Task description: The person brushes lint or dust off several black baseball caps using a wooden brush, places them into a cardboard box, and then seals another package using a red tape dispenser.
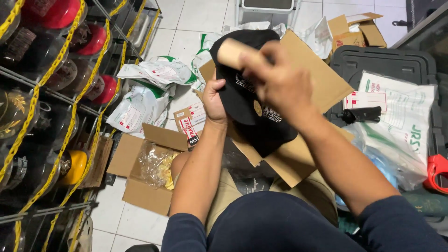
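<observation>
Head view, looking down past the knees: a black cap (pixel 242 88) sits at the upper middle of the frame, held up above a flattened cardboard sheet (pixel 322 79) that rests over the person's lap. The left hand (pixel 213 100) grips the cap's left edge, fingers clamped on the fabric from behind with the thumb in front. The right hand (pixel 280 81) is blurred with motion; its fingers are closed around a tan roller (pixel 232 51), apparently a lint roller, pressed to the crown.

Risks, as I judge them: the cap is supported on one side only, so a hard stroke could twist it out of the left hand or dent the crown. A sticky roller might catch the embroidered lettering or the small round sticker (pixel 257 108) on the brim and lift it. The cardboard sheet lies loose and could slide off the lap onto the tiled floor (pixel 186 18).

Counted: one black cap, one roller, one large cardboard sheet, one open box (pixel 140 172) at lower left with crinkled clear plastic inside, one smaller open box (pixel 357 30) at upper right, one small taped carton (pixel 190 122) by the left wrist. White courier bags (pixel 149 88) lie in a heap at left, about three or four, the exact number unclear. One dark plastic crate lid (pixel 387 65) at right carries another white mailer (pixel 406 112). Racks (pixel 42 93) along the left edge hold many domed cases with caps, too overlapped to count.
</observation>
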